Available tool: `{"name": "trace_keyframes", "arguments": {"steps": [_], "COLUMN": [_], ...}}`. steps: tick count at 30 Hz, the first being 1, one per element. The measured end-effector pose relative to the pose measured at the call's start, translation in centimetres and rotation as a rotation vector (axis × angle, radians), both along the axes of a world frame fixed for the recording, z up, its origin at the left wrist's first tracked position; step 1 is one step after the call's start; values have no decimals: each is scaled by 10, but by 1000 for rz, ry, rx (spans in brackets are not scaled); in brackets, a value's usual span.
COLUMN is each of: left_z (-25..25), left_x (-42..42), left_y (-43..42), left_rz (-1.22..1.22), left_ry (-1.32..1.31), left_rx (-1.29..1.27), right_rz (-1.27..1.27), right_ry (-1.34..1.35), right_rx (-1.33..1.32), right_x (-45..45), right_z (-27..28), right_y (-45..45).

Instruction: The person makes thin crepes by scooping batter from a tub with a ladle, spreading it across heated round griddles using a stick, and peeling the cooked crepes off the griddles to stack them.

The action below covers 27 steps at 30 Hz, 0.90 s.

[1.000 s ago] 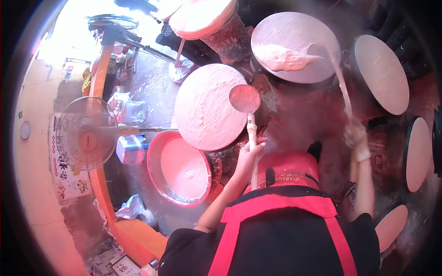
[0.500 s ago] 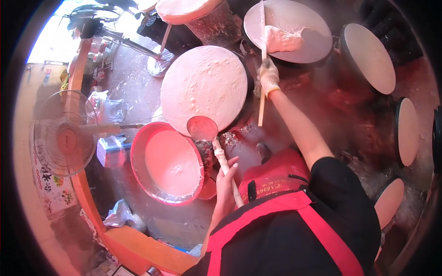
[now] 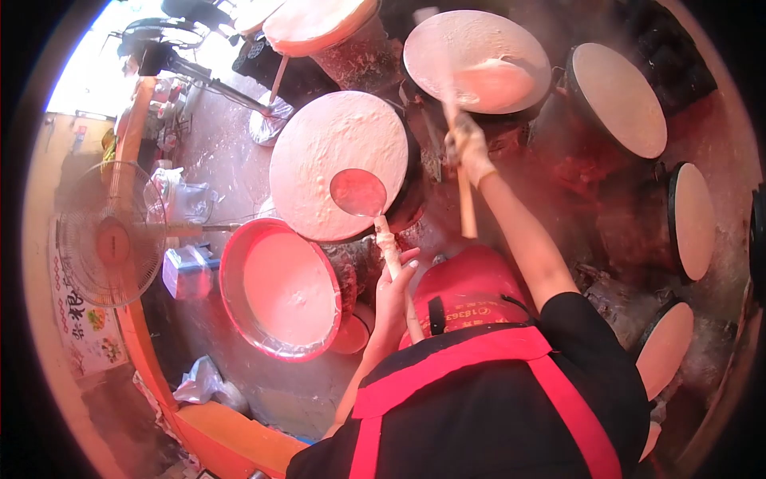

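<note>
My left hand (image 3: pixel 391 299) is closed round the wooden handle of a ladle (image 3: pixel 358 192). The ladle's round bowl lies over the lower part of a griddle (image 3: pixel 327 152) coated with pale, bumpy batter. My right hand (image 3: pixel 469 148), in a light glove, grips a wooden spreader stick (image 3: pixel 467 209), whose far end is motion-blurred. That blurred end crosses the left side of a second griddle (image 3: pixel 431 60), where a smooth patch of thick batter (image 3: pixel 496 82) shows. Whether the stick touches the batter I cannot tell. Below the nearer griddle stands a red-rimmed tub (image 3: pixel 227 299) of pale batter.
More round griddles stand on the right, among them a tilted one (image 3: pixel 620 100) and another (image 3: pixel 692 222). A batter-topped round griddle (image 3: pixel 315 28) is at the top. On the left are a standing fan (image 3: pixel 112 239), a blue box (image 3: pixel 189 271) and a plastic bag (image 3: pixel 199 382). Steam drifts about.
The spreader stick has swung, its far end now tilted left and blurred. The batter mound on the far griddle looks flatter. The ladle has moved up, further over the nearer griddle.
</note>
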<state>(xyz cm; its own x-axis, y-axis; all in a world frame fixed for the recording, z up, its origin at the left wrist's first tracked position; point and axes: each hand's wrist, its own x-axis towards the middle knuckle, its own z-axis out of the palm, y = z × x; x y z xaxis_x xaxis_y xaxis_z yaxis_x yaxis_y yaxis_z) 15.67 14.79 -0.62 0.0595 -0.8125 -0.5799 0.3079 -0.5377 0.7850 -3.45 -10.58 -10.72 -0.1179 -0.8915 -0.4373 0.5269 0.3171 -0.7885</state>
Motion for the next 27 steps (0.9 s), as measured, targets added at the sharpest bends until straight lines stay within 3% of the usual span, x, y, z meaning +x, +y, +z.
{"name": "trace_keyframes", "arguments": {"steps": [1,2,6,7,9,10,11,13,14,15,20,21,25,27], "left_z": [-1,-3,6,10,7,13,17,10,10,10,18,23,27,29], "left_x": [-6,-12,-40,-47,-65,-77,-87,-104,-113,-122,-162,-171,-197,-210], "left_y": [-6,-11,-26,-31,-37,-42,-46,-59,-63,-67,-86,-91,-102,-109], "left_rz": [-7,-22,-45,-69,-60,-49,-40,-60,-56,-50,-51,-36,-72,23], "left_ry": [-5,-28,-55,-64,-78,-39,0,-16,-25,-33,47,32,40,102], "left_rx": [1,-9,22,43,-2,3,10,11,28,45,16,36,45,45], "right_rz": [188,201,120,124,62,90,46,320,360,461,308,341,276,496], "right_ry": [165,-10,6,140,18,-294,-283,-199,55,17,-23,90,122,348], "right_rx": [0,108,137,68,123,127,28,78,-33,56,171,102,49,-2], "right_x": [-3,-20,-128,-143,-166,-173,-165,-169,-174,-187,-310,-320,-286,-272], "right_z": [-4,2,-17,-8,-7,-5,-11,-31,-40,-1,-27,-24,15,26], "right_y": [17,34,58,60,40,26,18,22,36,51,29,15,-36,-39]}}
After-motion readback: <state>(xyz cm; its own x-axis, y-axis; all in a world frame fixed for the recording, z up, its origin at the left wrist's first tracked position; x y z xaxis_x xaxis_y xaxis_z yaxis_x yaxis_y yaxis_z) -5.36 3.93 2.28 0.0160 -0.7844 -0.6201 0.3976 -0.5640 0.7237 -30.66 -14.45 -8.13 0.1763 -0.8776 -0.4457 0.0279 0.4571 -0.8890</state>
